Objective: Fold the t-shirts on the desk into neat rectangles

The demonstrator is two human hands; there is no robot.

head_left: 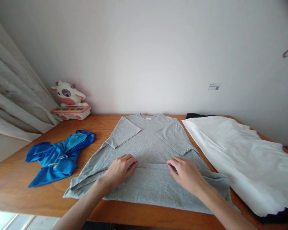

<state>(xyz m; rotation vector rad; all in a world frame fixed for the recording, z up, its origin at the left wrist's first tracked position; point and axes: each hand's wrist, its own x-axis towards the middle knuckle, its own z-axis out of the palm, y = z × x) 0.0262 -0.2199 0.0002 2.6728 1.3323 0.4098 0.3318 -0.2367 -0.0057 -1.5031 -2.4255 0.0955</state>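
The gray shirt [147,143] lies flat in the middle of the brown table [124,212], with its neck near the wall [144,57] and both short sleeves laid in over its front. The left hand [121,167] is on the lower part of the shirt. Its fingers are curled in close to the thumb, with just a narrow space, and they touch the edge of a fold that runs across the shirt. The right hand [182,171] is at the other end of that fold. Its fingers are bent too, and the thumb is close under them, with a small dark space between. I cannot tell how tightly either hand pinches the cloth. A crumpled blue cloth [62,155] lies to the left of the shirt, and a toy cow with a keyboard [70,100] sits behind it. A big white cloth [240,153] lies to the right, with black cloth [282,215] peeking out from under it.
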